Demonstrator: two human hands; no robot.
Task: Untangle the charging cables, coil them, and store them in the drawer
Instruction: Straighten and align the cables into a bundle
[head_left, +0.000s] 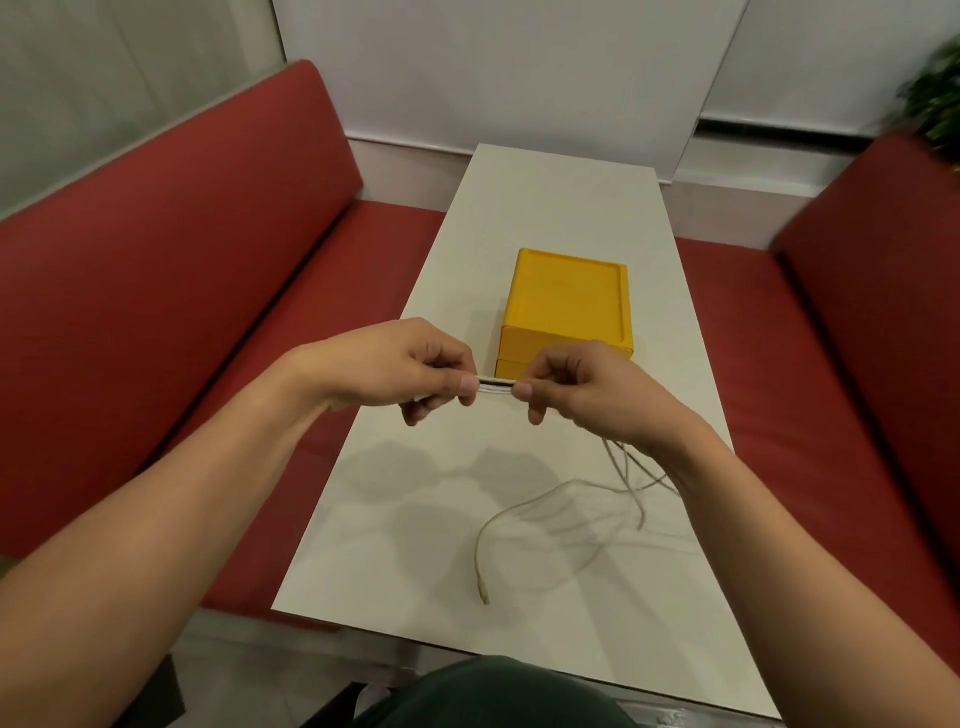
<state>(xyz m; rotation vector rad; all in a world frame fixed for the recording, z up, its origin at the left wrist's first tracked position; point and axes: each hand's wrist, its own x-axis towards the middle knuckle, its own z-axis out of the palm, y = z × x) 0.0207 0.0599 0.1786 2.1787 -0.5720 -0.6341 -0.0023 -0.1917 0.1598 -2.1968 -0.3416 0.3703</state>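
Both hands are raised above the white table (566, 187), just in front of the yellow drawer box (569, 304). The left hand (410, 369) and the right hand (587, 384) face each other with a short stretch of cables (496, 385) pulled straight between them: white strands with 1 dark strand among them. Each hand pinches the bundle between thumb and forefinger, the other fingers curled in beneath. From under the right hand the remaining white cables hang down and lie in loose loops on the near right part of the table, 1 ending in a small plug (483, 594) near the table's front edge. The yellow box stands at the middle of the table, its front closed, with a seam dividing the front into 2 levels. Red benches (171, 249) run along both sides of the table, and a green plant (937, 88) shows at the upper right corner.
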